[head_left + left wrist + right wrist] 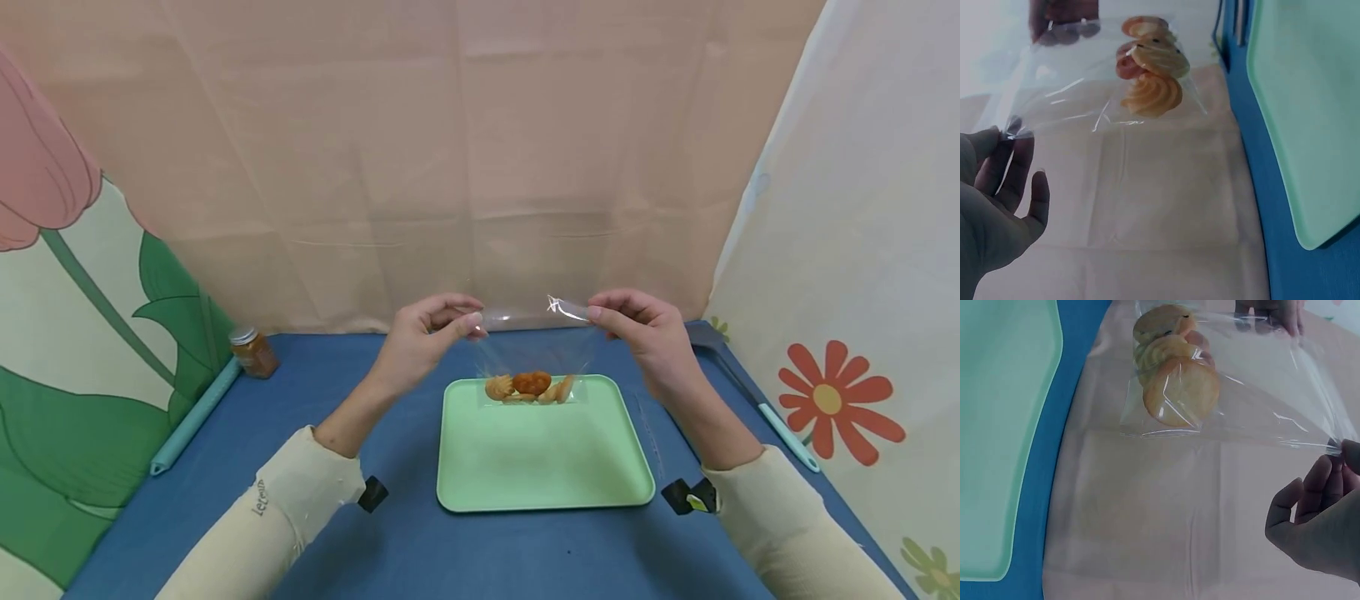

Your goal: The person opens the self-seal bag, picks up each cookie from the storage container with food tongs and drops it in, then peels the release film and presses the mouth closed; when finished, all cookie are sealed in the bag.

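A clear plastic bag hangs between my two hands, held by its upper corners. Several cookies lie along its bottom; the left wrist view shows a swirled cookie, and the right wrist view a flat round cookie. My left hand pinches the left corner between thumb and fingers. The right corner is pinched the same way by my right hand. Below and nearer to me, a light green tray lies on the blue tabletop, with the bag overlapping its far edge in the head view.
At the back left stands a jar with a metal lid, close to a rolled turquoise mat. On the right lies a spatula with a turquoise handle. A beige cloth hangs behind the blue table.
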Available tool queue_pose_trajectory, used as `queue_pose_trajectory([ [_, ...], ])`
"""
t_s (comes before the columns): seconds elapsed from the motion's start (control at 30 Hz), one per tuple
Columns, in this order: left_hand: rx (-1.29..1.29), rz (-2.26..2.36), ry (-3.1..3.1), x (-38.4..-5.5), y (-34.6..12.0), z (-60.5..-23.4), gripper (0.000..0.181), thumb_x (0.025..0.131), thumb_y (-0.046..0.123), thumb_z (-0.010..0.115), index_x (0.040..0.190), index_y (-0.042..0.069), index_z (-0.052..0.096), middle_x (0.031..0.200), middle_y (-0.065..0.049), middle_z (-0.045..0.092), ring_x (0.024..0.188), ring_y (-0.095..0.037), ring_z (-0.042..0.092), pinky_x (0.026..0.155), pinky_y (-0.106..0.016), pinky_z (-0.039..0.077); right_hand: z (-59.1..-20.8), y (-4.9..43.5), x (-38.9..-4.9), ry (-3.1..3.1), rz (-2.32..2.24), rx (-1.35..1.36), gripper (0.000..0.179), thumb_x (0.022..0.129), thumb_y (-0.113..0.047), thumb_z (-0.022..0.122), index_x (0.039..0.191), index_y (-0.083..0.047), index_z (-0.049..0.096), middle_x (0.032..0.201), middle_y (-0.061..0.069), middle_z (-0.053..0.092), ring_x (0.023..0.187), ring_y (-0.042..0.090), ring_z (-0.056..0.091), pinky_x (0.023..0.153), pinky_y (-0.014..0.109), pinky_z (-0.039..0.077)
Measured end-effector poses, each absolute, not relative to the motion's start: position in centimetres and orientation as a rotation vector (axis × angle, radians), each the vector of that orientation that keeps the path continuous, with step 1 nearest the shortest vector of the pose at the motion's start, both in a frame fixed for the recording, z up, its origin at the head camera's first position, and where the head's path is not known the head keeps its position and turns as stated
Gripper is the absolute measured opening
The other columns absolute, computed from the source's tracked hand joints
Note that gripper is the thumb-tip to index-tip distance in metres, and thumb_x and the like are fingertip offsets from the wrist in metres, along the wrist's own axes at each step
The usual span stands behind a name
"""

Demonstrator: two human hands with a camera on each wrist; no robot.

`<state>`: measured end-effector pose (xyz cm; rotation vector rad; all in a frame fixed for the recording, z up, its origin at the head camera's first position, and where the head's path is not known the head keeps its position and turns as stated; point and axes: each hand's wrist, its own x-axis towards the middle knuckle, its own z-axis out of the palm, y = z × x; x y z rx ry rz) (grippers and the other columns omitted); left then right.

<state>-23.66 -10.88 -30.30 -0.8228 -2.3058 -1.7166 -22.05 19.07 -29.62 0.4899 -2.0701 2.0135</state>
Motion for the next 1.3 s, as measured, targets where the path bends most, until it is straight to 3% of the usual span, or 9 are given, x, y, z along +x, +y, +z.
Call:
queue_pose_trajectory([
  [0.2, -0.838, -1.766, -2.241, -23.90, -10.69, -30.29, 0.018, 0.100, 0.022, 0.064, 0.111, 0.009, 0.070, 0.097, -0.015, 0.073, 0.093, -0.029, 0.070, 0.089, -0.036, 0.058, -29.87, 18.91, -22.35, -2.044, 2.070, 0.516, 0.006, 0.095, -0.012, 0.070, 0.093, -0.014, 0.075, 0.083, -0.007, 0.071, 0.077, 0.010, 0.064, 0.074, 0.024, 0.054],
  [0.37, -0.871, -1.780, -2.180, -23.91, -10.49, -30.14, 0.018, 0.101, 0.018, 0.063, 0.109, 0.005, 0.069, 0.099, -0.020, 0.068, 0.092, -0.022, 0.068, 0.087, -0.031, 0.058, -30.01, 18.59, -22.54, -1.996, 2.105, 0.537, 0.006, 0.096, -0.012, 0.069, 0.095, -0.008, 0.074, 0.082, -0.004, 0.072, 0.077, 0.013, 0.067, 0.074, 0.024, 0.056],
  [0.63, -0.861, -1.824, -2.094, -23.94, -10.29, -29.59, 0.019, 0.098, 0.015, 0.066, 0.113, 0.003, 0.070, 0.098, -0.014, 0.070, 0.090, -0.017, 0.068, 0.086, -0.032, 0.058, -29.71, 18.18, -22.63, -1.922, 2.126, 0.510, 0.007, 0.095, -0.011, 0.070, 0.101, -0.010, 0.073, 0.082, -0.004, 0.071, 0.074, 0.011, 0.067, 0.070, 0.022, 0.055],
  [0.9, -0.875, -1.838, -2.090, -24.18, -10.57, -29.53, 0.017, 0.098, 0.012, 0.067, 0.114, 0.007, 0.070, 0.091, 0.005, 0.072, 0.086, -0.016, 0.069, 0.084, -0.031, 0.058, -29.85, 18.21, -22.75, -1.920, 2.122, 0.494, 0.008, 0.096, -0.011, 0.069, 0.102, -0.012, 0.074, 0.082, -0.004, 0.069, 0.072, 0.010, 0.065, 0.070, 0.022, 0.056],
  [1.3, -0.899, -1.795, -2.096, -24.17, -10.88, -29.65, 0.015, 0.097, 0.012, 0.067, 0.110, 0.005, 0.070, 0.095, -0.007, 0.070, 0.089, -0.016, 0.067, 0.082, -0.029, 0.056, -29.76, 18.35, -22.68, -1.915, 2.179, 0.509, 0.007, 0.096, -0.009, 0.068, 0.100, -0.011, 0.074, 0.081, -0.004, 0.071, 0.071, 0.011, 0.065, 0.069, 0.023, 0.055],
])
